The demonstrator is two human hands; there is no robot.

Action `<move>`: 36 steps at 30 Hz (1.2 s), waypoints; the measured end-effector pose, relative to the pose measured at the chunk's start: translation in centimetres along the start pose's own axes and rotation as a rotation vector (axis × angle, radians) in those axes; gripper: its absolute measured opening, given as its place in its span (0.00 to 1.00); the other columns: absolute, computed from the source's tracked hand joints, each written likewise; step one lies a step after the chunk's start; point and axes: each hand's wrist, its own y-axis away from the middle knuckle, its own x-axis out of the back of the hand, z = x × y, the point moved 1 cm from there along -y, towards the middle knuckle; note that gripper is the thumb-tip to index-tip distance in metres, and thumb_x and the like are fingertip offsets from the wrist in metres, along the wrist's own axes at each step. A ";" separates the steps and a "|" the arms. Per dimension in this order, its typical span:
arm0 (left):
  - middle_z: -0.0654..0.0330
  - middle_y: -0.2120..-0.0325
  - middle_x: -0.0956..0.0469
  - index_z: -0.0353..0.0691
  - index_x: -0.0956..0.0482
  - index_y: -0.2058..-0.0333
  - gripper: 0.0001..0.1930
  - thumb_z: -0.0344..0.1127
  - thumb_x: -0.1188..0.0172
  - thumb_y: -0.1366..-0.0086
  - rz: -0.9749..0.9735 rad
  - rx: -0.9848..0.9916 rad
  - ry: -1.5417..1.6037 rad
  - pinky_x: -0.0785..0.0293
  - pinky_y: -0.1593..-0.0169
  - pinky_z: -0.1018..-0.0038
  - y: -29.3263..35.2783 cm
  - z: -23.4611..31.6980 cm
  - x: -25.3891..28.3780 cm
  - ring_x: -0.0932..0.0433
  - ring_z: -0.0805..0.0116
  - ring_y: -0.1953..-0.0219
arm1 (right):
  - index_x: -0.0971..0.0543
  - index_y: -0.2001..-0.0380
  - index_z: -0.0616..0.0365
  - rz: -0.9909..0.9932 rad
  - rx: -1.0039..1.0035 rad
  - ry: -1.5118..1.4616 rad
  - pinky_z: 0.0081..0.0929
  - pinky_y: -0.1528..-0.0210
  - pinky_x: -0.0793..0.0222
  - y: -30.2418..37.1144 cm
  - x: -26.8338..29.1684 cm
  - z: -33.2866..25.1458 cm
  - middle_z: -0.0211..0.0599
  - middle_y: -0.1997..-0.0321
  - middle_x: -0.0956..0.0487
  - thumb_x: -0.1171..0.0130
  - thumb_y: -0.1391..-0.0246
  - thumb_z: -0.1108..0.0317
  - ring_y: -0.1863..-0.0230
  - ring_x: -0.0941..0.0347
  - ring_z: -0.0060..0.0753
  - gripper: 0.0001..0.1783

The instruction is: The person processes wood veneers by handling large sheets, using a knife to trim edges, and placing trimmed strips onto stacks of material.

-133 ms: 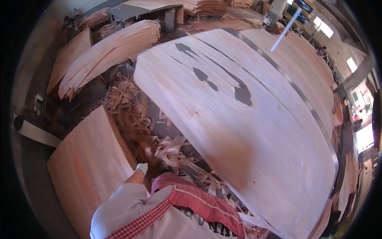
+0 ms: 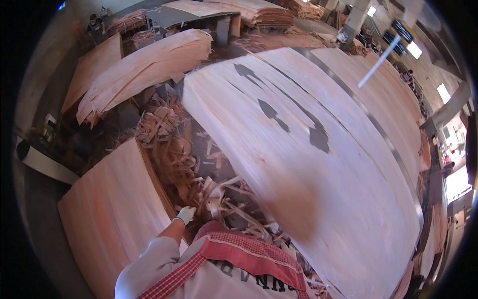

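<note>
My left hand (image 2: 186, 214), in a white glove, is beside the right edge of a stack of wood veneer sheets (image 2: 117, 199) on my left. Its fingers are too small and blurred to make out, and nothing held shows in it. Torn veneer scraps (image 2: 214, 192) lie just beyond the glove. To my right spreads a wide pale veneer sheet (image 2: 259, 164) with long dark holes and splits near its far end. My right hand is out of view.
A metal strip (image 2: 366, 112) runs along the large sheet. Bent veneer sheets (image 2: 149, 70) are piled at the far left. More veneer stacks (image 2: 254, 15) stand at the back. A concrete pillar (image 2: 356, 22) rises behind. Two people appear far off, at the left and right.
The view has shifted, so most of the scene sits lower and farther right. My left hand has moved slightly right, away from the edge of the left stack.
</note>
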 end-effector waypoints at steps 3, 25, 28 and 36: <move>0.59 0.70 0.24 0.31 0.26 0.56 0.18 0.43 0.46 0.35 0.066 -0.106 0.100 0.27 0.68 0.72 -1.4 3.9 11.0 0.26 0.66 0.73 | 0.28 0.61 0.73 -0.103 0.146 0.346 0.33 0.68 0.33 -6.7 -9.8 -7.4 0.46 0.75 0.25 0.49 0.39 0.59 0.74 0.29 0.32 0.21; 0.55 0.56 0.23 0.33 0.29 0.48 0.20 0.43 0.49 0.31 0.374 -0.360 0.588 0.26 0.54 0.70 -12.7 34.3 45.5 0.23 0.66 0.55 | 0.20 0.66 0.61 -0.621 0.229 0.170 0.18 0.77 0.36 -29.3 -55.8 -51.3 0.25 0.80 0.26 0.46 0.38 0.60 0.81 0.33 0.17 0.15; 0.55 0.54 0.24 0.33 0.30 0.47 0.22 0.45 0.49 0.31 0.294 -0.486 0.610 0.26 0.52 0.68 -14.0 41.9 49.1 0.23 0.63 0.52 | 0.19 0.67 0.59 -0.690 0.251 0.139 0.18 0.77 0.36 -32.2 -60.6 -56.3 0.25 0.78 0.24 0.45 0.38 0.57 0.80 0.33 0.16 0.15; 0.50 0.47 0.29 0.31 0.34 0.45 0.20 0.36 0.51 0.30 0.202 -0.788 0.966 0.27 0.46 0.66 -24.1 56.3 65.6 0.27 0.59 0.47 | 0.18 0.66 0.59 -0.572 0.336 0.382 0.20 0.74 0.36 -38.3 -67.4 -64.7 0.28 0.77 0.24 0.46 0.40 0.54 0.79 0.32 0.18 0.18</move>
